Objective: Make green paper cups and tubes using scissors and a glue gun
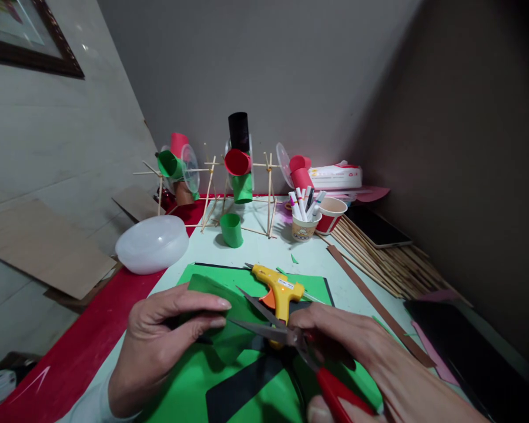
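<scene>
Green paper sheet [223, 329], pinched taut by left hand [167, 335]; right hand [361, 352] at three o'clock grips open red-handled steel scissors [291, 341], blades astride its edge.

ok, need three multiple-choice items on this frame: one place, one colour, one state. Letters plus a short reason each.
1. Where does the yellow hot glue gun lie?
A. on the green paper sheets
B. inside the white plastic bowl
C. on the bamboo sticks

2. What colour are the handles of the metal scissors?
A. blue
B. red
C. black

3. How are the scissor blades?
A. shut
B. open
C. hidden

Answers:
1 A: it rests on the green paper sheets, beyond the hands.
2 B: the right hand grips a red handle.
3 B: the blades spread apart toward the green paper piece pinched by the left hand.
</scene>
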`<control>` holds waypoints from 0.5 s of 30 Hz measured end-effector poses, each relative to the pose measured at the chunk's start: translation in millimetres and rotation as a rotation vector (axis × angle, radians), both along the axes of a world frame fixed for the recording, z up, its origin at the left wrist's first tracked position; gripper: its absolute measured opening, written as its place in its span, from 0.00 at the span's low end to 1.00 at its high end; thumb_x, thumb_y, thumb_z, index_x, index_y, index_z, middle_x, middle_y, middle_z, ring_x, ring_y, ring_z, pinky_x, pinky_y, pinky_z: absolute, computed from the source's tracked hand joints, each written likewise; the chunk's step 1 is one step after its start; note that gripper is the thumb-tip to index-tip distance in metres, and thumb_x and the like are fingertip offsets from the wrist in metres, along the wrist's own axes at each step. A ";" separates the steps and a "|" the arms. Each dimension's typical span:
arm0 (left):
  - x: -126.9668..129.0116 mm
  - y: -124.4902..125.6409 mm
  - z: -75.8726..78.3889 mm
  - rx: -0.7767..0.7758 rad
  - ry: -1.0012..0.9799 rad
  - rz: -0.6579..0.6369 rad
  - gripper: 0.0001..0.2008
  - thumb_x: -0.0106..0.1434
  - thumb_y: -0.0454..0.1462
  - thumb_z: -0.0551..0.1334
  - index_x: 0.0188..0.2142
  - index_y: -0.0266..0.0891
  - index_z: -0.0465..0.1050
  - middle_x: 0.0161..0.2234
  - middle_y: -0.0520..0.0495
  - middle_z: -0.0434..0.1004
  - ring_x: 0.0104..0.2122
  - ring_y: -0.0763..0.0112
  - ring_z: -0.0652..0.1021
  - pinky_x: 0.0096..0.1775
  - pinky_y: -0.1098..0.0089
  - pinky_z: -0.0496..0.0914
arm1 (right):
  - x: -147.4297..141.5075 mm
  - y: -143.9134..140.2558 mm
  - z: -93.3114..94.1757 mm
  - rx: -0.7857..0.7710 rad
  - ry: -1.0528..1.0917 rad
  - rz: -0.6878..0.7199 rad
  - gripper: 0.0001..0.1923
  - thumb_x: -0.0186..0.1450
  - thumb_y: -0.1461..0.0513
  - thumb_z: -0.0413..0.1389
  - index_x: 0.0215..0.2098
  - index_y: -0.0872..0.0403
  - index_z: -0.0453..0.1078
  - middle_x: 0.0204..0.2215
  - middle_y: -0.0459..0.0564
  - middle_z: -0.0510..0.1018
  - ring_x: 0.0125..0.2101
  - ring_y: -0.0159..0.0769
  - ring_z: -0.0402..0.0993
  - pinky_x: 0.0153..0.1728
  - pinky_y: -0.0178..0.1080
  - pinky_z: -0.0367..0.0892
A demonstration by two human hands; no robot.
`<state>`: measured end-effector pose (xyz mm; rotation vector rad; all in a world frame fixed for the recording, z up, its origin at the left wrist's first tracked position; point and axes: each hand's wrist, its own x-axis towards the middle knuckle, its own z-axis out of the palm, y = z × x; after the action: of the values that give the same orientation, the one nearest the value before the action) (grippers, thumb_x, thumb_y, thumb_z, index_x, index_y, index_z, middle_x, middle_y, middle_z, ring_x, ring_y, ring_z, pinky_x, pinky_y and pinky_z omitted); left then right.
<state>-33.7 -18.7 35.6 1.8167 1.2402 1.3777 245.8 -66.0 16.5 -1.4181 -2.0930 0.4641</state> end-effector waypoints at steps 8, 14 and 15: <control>-1.5 -2.7 -4.8 -0.035 -0.027 0.006 0.18 0.50 0.28 0.69 0.29 0.59 0.85 0.24 0.61 0.84 0.22 0.79 0.79 0.26 0.85 0.70 | 1.0 -1.1 -1.8 -0.037 -0.031 -0.013 0.34 0.56 0.45 0.65 0.60 0.38 0.69 0.57 0.45 0.78 0.54 0.53 0.76 0.50 0.44 0.75; 0.6 -4.0 -4.6 -0.043 -0.040 0.020 0.16 0.49 0.29 0.70 0.28 0.58 0.85 0.23 0.60 0.83 0.22 0.77 0.78 0.26 0.82 0.70 | 1.8 -1.1 -1.9 -0.041 -0.033 -0.026 0.33 0.56 0.45 0.65 0.59 0.38 0.70 0.56 0.45 0.79 0.52 0.53 0.78 0.48 0.43 0.76; 1.6 -4.4 -4.0 -0.044 -0.047 0.022 0.16 0.49 0.29 0.70 0.28 0.58 0.85 0.23 0.60 0.83 0.21 0.76 0.78 0.25 0.82 0.70 | 1.5 -1.0 -1.2 -0.039 -0.030 -0.025 0.33 0.56 0.45 0.65 0.58 0.38 0.70 0.55 0.45 0.79 0.51 0.53 0.78 0.47 0.43 0.76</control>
<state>-32.1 -23.1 31.6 1.7359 1.2605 1.3858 247.3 -67.0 15.3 -1.4804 -2.0975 0.4792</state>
